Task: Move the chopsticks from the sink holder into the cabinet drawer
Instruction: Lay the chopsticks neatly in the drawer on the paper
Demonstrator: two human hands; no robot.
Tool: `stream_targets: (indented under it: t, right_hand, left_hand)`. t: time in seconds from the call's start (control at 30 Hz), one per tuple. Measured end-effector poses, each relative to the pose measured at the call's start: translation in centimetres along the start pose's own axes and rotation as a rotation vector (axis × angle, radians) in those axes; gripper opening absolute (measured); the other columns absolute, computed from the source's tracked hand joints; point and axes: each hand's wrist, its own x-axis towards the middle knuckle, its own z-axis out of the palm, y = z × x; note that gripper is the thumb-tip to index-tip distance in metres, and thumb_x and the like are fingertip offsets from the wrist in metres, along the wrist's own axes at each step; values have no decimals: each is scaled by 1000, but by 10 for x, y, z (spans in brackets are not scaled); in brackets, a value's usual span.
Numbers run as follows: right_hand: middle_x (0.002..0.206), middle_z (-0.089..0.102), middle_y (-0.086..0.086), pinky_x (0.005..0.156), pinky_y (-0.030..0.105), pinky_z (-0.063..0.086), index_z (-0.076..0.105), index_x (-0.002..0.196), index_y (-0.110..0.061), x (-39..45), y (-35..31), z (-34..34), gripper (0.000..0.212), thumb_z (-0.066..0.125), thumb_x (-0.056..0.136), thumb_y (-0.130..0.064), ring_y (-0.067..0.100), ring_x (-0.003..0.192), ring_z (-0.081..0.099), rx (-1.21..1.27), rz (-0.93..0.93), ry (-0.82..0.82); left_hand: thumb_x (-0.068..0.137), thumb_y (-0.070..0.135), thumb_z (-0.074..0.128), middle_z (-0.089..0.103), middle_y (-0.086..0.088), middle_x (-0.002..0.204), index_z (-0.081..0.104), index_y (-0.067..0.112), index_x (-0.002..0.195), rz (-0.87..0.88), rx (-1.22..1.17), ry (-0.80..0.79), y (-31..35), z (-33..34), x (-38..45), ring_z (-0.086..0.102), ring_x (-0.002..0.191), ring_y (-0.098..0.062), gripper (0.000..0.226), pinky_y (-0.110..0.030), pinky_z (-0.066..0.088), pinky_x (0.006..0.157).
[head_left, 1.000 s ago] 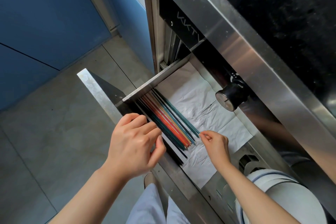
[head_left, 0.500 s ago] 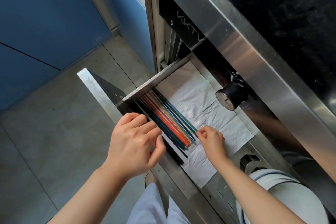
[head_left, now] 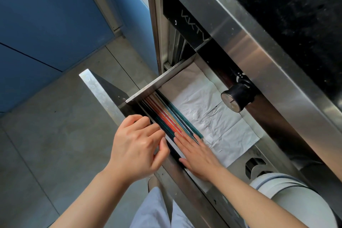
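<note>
Several coloured chopsticks [head_left: 169,116] (teal, red, orange, yellow, dark blue) lie side by side along the front-left inside of the open steel drawer [head_left: 103,96], on white paper lining [head_left: 212,116]. My right hand [head_left: 198,155] lies flat with fingers spread, pressing on the near ends of the chopsticks. My left hand [head_left: 137,148] curls over the drawer's front edge, its fingertips at the chopsticks' outer side. The near ends of the chopsticks are hidden under my hands. The sink holder is out of sight.
A black round knob [head_left: 236,97] juts over the drawer's back right. The steel counter edge [head_left: 259,57] and black countertop [head_left: 296,5] run above. Grey floor tiles [head_left: 55,135] and blue cabinet doors [head_left: 37,24] lie left. A white round container [head_left: 296,200] stands at lower right.
My right hand went from pinching the chopstick tips to lying flat over their near ends, shifting left. The chopsticks now sit closer together. My left hand hardly moved.
</note>
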Motion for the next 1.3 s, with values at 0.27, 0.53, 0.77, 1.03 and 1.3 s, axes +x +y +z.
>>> stream_targets:
  t: [0.27, 0.53, 0.77, 1.03, 1.3]
  right_hand:
    - [160, 6, 4, 115, 46, 9, 9, 151, -13, 4, -7, 3, 77, 31, 92, -56, 22, 147, 1, -71, 44, -4]
    - [160, 7, 6, 117, 45, 17, 13, 151, -14, 8, -6, -8, 75, 43, 92, -49, 23, 147, 7, -43, 89, 108]
    - [160, -4, 5, 116, 49, 13, 2, 151, -31, 17, -2, -4, 71, 42, 94, -44, 27, 147, -2, -24, 64, 45]
    - [160, -5, 7, 116, 51, 15, 4, 152, -28, 18, -3, -9, 71, 41, 94, -45, 31, 146, 0, -18, 51, 54]
    - [152, 30, 17, 109, 47, 36, 33, 146, -13, 32, -10, -24, 72, 60, 85, -42, 29, 141, 29, 58, 85, 72]
  left_hand:
    - [93, 26, 29, 39, 3, 55, 38, 19, 56, -6, 18, -26, -2, 0, -1, 37, 56, -21, 38, -31, 40, 71]
    - [93, 25, 31, 42, 4, 55, 44, 16, 55, -10, 25, -32, -2, 1, -2, 38, 56, -21, 41, -32, 41, 70]
    - [93, 26, 29, 42, 4, 55, 45, 16, 56, -14, 23, -36, -2, 2, -2, 37, 56, -21, 42, -32, 42, 70]
    - [94, 27, 28, 43, 4, 55, 46, 17, 56, -11, 37, -45, -2, 2, -2, 39, 56, -21, 43, -33, 43, 72]
    - [93, 26, 29, 39, 4, 55, 42, 17, 55, -14, 42, -49, -2, 4, -2, 37, 56, -21, 41, -30, 41, 72]
